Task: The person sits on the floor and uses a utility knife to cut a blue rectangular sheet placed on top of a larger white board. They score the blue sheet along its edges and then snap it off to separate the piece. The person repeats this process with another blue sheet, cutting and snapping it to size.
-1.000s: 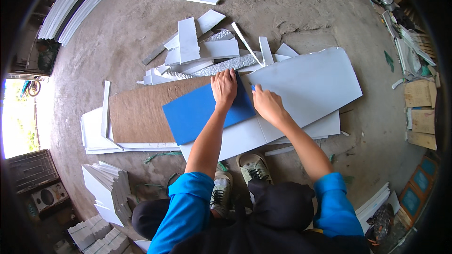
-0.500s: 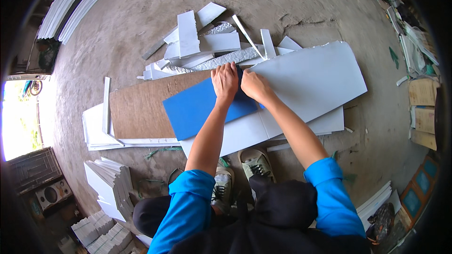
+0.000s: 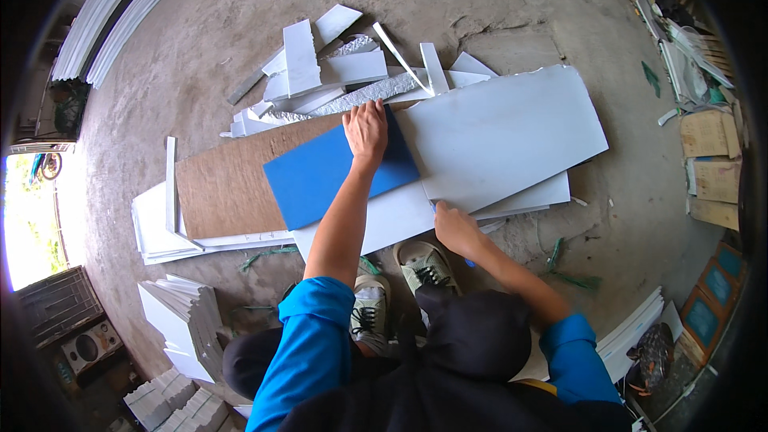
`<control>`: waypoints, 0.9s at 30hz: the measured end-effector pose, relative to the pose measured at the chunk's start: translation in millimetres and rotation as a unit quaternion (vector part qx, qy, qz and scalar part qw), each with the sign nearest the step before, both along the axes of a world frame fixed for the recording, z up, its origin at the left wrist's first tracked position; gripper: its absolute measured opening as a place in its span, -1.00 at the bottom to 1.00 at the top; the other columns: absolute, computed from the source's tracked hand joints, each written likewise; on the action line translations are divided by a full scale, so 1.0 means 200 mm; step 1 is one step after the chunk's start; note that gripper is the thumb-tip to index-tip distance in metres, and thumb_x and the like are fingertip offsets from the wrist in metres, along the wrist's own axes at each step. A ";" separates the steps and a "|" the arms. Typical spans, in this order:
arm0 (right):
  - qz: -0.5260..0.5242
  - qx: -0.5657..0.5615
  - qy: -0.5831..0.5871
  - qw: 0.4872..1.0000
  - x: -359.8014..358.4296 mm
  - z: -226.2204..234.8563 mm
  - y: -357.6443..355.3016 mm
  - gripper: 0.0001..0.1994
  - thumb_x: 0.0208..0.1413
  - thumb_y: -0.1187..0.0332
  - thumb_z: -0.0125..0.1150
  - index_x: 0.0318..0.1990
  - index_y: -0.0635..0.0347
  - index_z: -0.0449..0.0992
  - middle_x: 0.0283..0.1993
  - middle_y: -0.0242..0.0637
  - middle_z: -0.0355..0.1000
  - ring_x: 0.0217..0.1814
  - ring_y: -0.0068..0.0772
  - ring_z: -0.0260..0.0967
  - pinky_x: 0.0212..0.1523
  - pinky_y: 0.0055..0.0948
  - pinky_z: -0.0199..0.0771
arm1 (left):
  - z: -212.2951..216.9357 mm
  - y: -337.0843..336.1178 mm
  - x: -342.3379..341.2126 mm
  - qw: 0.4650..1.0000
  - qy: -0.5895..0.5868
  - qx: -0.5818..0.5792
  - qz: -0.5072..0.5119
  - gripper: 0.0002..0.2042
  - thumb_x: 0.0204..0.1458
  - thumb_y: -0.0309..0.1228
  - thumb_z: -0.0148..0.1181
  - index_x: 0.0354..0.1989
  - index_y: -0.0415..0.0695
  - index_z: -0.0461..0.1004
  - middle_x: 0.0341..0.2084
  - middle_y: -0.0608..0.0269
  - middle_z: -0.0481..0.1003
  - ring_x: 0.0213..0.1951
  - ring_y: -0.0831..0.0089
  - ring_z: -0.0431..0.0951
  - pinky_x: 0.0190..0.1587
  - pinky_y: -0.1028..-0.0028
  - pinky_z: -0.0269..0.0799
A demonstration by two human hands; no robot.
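My left hand [image 3: 366, 132] presses on the flat blue board [image 3: 320, 180], its fingers together and curled over the far edge. That board lies slantwise across a white foam panel [image 3: 512, 120], whose pale surface shows to the right and along the near side. My right hand [image 3: 458, 232] is closed around a slim blue utility knife [image 3: 470, 262], mostly hidden in the fist. It is at the panel's near side, right of the blue board. From the board's right edge a thin line runs across the panel toward this hand. Under these lies a brown board [image 3: 232, 176].
White offcuts [image 3: 344, 68] are heaped beyond the boards. A stack of white pieces [image 3: 180, 324] stands near left, with white blocks [image 3: 160, 396] below it. Green string [image 3: 576, 278] lies on the concrete floor. My shoes [image 3: 426, 266] are close to the panel's near edge.
My right hand has come from the blue board's far edge toward me, down along its right side to the panel's near side. My left hand stays at the far edge.
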State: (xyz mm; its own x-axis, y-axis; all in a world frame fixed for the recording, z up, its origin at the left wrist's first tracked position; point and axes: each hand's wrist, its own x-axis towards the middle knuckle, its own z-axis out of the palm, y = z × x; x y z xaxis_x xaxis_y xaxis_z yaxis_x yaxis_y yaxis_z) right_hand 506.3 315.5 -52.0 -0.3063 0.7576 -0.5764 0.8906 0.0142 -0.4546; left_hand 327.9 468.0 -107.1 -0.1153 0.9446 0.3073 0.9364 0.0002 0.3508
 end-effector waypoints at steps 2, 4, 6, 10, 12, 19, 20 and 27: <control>-0.002 0.022 -0.001 1.000 -0.01 0.01 -0.01 -0.82 0.01 0.44 -0.20 -0.33 0.42 0.25 -0.47 0.17 0.40 -0.35 0.16 0.39 -0.31 -0.03 0.39 | 0.00 0.00 -0.02 0.999 0.013 0.033 -0.014 -0.71 0.09 -0.28 -0.13 -0.60 -0.15 0.34 -0.56 0.18 0.44 -0.38 0.26 0.39 -0.26 0.32 0.17; -0.005 0.041 -0.004 0.999 0.00 0.00 -0.01 -0.82 0.01 0.43 -0.20 -0.33 0.42 0.26 -0.50 0.15 0.40 -0.37 0.16 0.40 -0.33 -0.03 0.39 | 0.06 -0.04 0.01 0.999 0.031 0.020 -0.028 -0.77 0.02 -0.25 -0.03 -0.29 -0.16 0.34 -0.26 0.14 0.37 -0.13 0.26 0.30 -0.05 0.18 0.08; -0.005 0.058 -0.001 0.998 0.00 -0.01 -0.02 -0.82 0.01 0.43 -0.19 -0.34 0.42 0.27 -0.52 0.14 0.39 -0.39 0.14 0.40 -0.35 -0.04 0.40 | 0.13 -0.18 0.03 0.995 0.049 0.074 -0.051 -0.64 -0.03 -0.21 0.03 -0.10 -0.15 0.30 -0.10 0.13 0.29 0.02 0.25 0.21 0.09 0.08 -0.03; -0.004 0.090 0.004 0.996 -0.01 -0.05 0.00 -0.75 0.10 0.32 -0.20 -0.30 0.38 0.29 -0.51 0.17 0.38 -0.38 0.18 0.38 -0.34 0.00 0.37 | 0.21 -0.74 0.04 0.934 0.033 -0.128 -0.331 -0.18 -0.25 0.07 0.16 0.16 -0.16 0.06 0.13 0.10 0.06 0.24 0.19 -0.07 0.24 0.03 -0.37; -0.015 0.081 0.021 0.996 -0.04 -0.04 0.07 -0.74 0.11 0.30 -0.20 -0.31 0.36 0.31 -0.48 0.15 0.39 -0.37 0.17 0.38 -0.33 0.00 0.38 | 0.17 -0.85 -0.01 0.926 0.057 -0.172 -0.332 -0.10 -0.28 0.16 0.12 0.19 -0.20 0.02 0.21 0.12 -0.03 0.27 0.21 -0.14 0.24 0.02 -0.37; -0.014 0.113 0.001 0.994 -0.15 -0.07 0.30 -0.82 -0.05 0.44 -0.10 -0.36 0.40 0.37 -0.42 0.10 0.43 -0.34 0.04 0.43 -0.33 -0.14 0.44 | 0.07 -0.64 -0.04 0.964 0.027 -0.070 -0.255 -0.35 -0.13 -0.12 0.11 0.15 -0.14 0.10 0.09 0.20 0.14 0.19 0.21 0.03 0.21 0.10 -0.13; -0.022 0.093 -0.007 0.995 -0.17 -0.05 0.32 -0.81 -0.05 0.44 -0.10 -0.36 0.40 0.37 -0.41 0.10 0.43 -0.33 0.04 0.43 -0.31 -0.15 0.44 | 0.07 -0.63 -0.04 0.965 0.027 -0.073 -0.250 -0.35 -0.12 -0.12 0.11 0.14 -0.14 0.10 0.09 0.20 0.14 0.19 0.21 0.02 0.21 0.09 -0.14; -0.049 0.080 -0.016 0.995 -0.14 -0.12 0.18 -0.76 0.10 0.34 -0.23 -0.26 0.41 0.22 -0.45 0.19 0.40 -0.33 0.20 0.38 -0.27 -0.01 0.39 | 0.06 -0.65 -0.01 0.971 0.005 -0.068 -0.228 -0.36 -0.11 -0.13 0.10 0.15 -0.12 0.09 0.09 0.21 0.14 0.19 0.19 0.01 0.21 0.09 -0.17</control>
